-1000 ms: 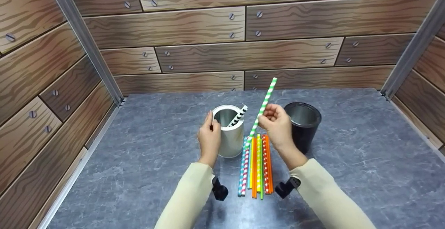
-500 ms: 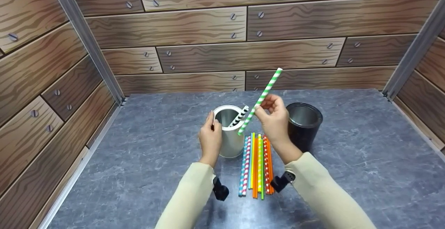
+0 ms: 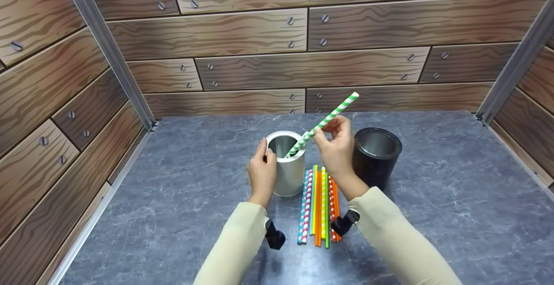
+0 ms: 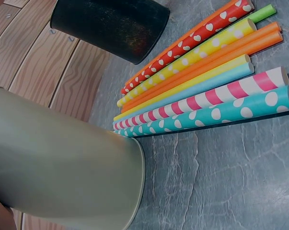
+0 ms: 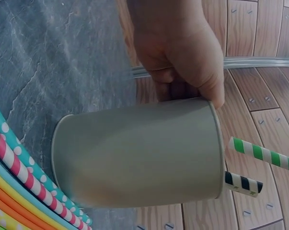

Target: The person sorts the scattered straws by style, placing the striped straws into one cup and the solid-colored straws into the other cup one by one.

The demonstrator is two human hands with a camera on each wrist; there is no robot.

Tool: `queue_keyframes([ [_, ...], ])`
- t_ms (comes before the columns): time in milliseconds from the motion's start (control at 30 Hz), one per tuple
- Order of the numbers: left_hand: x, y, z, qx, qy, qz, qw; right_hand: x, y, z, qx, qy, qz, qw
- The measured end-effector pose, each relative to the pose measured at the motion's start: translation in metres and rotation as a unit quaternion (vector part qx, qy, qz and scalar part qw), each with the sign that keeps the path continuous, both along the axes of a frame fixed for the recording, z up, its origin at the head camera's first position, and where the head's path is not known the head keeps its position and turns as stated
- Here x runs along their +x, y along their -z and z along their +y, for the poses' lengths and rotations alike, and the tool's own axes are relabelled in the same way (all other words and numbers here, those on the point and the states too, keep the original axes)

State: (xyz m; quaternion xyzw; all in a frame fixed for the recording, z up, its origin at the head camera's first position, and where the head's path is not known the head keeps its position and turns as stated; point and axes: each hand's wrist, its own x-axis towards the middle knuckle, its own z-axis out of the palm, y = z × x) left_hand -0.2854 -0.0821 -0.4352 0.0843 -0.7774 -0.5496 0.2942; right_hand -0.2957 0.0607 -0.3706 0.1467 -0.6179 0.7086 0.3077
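My left hand [image 3: 262, 170] grips the side of a silver-grey can [image 3: 290, 179], with fingers and thumb at its rim. My right hand [image 3: 335, 150] pinches a green-and-white striped paper straw [image 3: 339, 109] near its middle. That straw slants, its lower end over the can's mouth; in the right wrist view the end is just above the rim. A black-and-white straw [image 5: 243, 184] leans in the can and sticks out past the rim. In the head view the green straw mostly covers it.
Several coloured straws [image 3: 318, 207] lie side by side on the grey marbled table [image 3: 194, 181], in front of the cans. A black can [image 3: 373, 170] stands upright beyond my right wrist. Wood-patterned walls [image 3: 242, 72] enclose the back and sides.
My right hand has lifted the green-striped straw off the others and brought it left over the silver-grey can, tilting it further. The left hand has stayed on the can.
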Motion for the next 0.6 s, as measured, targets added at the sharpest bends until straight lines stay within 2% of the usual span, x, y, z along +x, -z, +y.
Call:
queue_keyframes([
  [167,0.000,0.000,0.000,0.017,0.018,-0.008,0.9997,-0.002,0.006,-0.001,0.031,0.018,-0.008,0.999],
  [367,0.000,0.000,0.000,0.014,0.012,-0.010,0.9998,-0.001,0.014,-0.004,0.057,0.022,-0.019,0.998],
  [467,-0.001,0.000,0.000,0.011,0.006,-0.008,0.9999,0.008,0.008,-0.008,0.074,0.029,-0.016,0.997],
  [600,-0.001,0.000,0.001,0.006,-0.001,0.000,1.0000,0.007,0.013,-0.010,0.087,0.026,-0.022,0.996],
])
